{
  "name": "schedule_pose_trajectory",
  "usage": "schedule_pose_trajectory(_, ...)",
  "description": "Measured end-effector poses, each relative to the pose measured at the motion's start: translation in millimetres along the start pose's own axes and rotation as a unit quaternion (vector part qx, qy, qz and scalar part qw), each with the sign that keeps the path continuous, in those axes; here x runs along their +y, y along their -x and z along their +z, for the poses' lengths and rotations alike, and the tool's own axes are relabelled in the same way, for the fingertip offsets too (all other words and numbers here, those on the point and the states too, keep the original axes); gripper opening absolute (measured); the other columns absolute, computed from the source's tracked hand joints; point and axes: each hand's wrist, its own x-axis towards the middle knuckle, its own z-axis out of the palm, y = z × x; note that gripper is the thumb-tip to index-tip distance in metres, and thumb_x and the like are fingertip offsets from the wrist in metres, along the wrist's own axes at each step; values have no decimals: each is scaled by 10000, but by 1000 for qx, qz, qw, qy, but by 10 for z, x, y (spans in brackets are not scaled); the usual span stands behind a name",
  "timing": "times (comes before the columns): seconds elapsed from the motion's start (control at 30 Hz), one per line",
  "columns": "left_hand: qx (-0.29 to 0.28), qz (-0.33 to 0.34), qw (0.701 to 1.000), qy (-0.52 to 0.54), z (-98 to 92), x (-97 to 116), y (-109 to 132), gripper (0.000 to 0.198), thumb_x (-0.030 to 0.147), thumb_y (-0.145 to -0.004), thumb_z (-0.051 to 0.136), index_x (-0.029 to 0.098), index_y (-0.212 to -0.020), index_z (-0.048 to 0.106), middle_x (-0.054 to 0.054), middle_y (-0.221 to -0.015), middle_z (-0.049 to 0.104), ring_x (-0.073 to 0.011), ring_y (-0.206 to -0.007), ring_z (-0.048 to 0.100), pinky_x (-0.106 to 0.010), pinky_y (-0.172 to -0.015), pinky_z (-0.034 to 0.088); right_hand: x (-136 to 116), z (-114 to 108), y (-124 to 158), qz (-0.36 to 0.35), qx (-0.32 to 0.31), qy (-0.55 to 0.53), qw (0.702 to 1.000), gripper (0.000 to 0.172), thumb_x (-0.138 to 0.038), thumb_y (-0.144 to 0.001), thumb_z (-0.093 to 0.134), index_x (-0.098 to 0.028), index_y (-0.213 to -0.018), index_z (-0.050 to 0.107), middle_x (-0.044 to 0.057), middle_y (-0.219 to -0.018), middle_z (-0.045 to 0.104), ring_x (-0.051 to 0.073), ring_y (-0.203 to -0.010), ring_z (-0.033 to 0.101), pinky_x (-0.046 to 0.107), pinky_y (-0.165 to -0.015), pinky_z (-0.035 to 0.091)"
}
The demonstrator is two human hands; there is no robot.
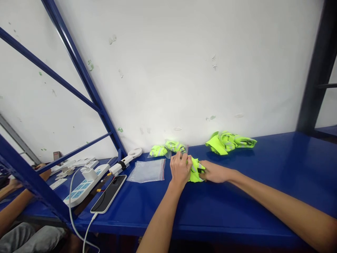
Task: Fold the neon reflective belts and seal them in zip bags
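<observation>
Neon bundle (195,171): sitting unbagged mid-table, between the front and back edges of the blue table (210,211), seemingly half-finished
Left hand (180,169): fingers are curling over the bundle's left side, gripping it
Right hand (216,172): fingers are gripping its right side, tips hidden
Bagged pair (158,151): resting along the back edge, apparently done
Flat bag (147,171): lying left of the hands, apparently unfilled
Loose heap (228,143): lying near the back edge, apparently left to do
</observation>
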Motion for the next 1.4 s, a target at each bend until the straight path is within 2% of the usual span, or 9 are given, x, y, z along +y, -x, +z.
schedule_pose_trajectory(0.13,-6,-44,998,44,-16,-58,-43,297,318,-947,434,180,-752,612,-67,-922,534,-156,-787,562,-254,-696,423,38,79,5,-18,47,-43,998,414,-122,-713,515,-181,-1123,513,-18,-785,595,116,-584,489,237,-549,434)
schedule_pose_trajectory(0.3,-100,-38,990,89,-59,-112,-118,298,297,-986,332,197,-839,572,-24,-834,598,-150,-743,582,-249,-675,401,-5,147,28,-11,115,-108,987,882,-107,-708,542,-248,-1486,151,18,-934,636,104,-539,508,225,-510,430)
schedule_pose_trajectory(0.47,-91,-66,992,52,-31,-105,-95,343,261,-991,280,196,-851,586,-42,-839,656,-172,-780,608,-265,-684,378,-14,151,2,-12,122,-148,981,854,-132,-730,541,-283,-1505,215,74,-1266,584,210,-920,636,323,-753,528)
schedule_pose_trajectory(0.57,-72,-99,992,36,-13,-75,-64,330,262,-985,297,196,-883,604,-54,-858,679,-185,-796,621,-273,-695,374,27,142,-19,-17,134,-150,979,729,-235,-800,554,-294,-1478,294,59,-1465,429,279,-1290,456,441,-1028,414)
schedule_pose_trajectory(0.7,-58,-160,984,59,-20,-54,-37,365,298,-994,272,195,-891,607,-55,-791,679,-194,-766,629,-274,-680,373,25,182,-30,-76,165,-48,982,940,-382,-755,714,-282,-1518,173,64,-1593,182,282,-1449,177,472,-1165,187)
schedule_pose_trajectory(0.97,74,-317,915,238,-23,-50,-51,379,325,-992,222,208,-844,551,-19,-792,647,-167,-761,603,-257,-716,407,-140,410,-233,-88,281,-44,955,290,-414,-867,585,-225,-1084,622,89,-1308,600,293,-1201,544,439,-1044,373)
schedule_pose_trajectory(1.1,93,-352,893,263,3,-74,-57,421,298,-968,204,194,-793,572,-30,-754,626,-174,-734,574,-277,-702,421,-197,471,-351,-41,335,12,941,253,-454,-858,572,-205,-888,609,33,-832,682,221,-769,610,322,-736,464)
schedule_pose_trajectory(1.23,84,-326,892,302,4,-51,-16,481,286,-966,179,180,-802,619,-51,-820,669,-188,-805,601,-305,-778,442,-182,417,-420,3,416,36,909,361,-542,-840,551,-206,-714,514,-21,-606,533,147,-564,439,261,-559,368)
schedule_pose_trajectory(1.4,-29,-181,921,343,-29,40,74,413,389,-958,329,193,-1247,550,-77,-1184,634,-212,-1075,574,-343,-952,428,-48,177,-404,31,489,42,871,417,-524,-824,561,-220,-588,398,-38,-546,429,129,-527,357,262,-529,308)
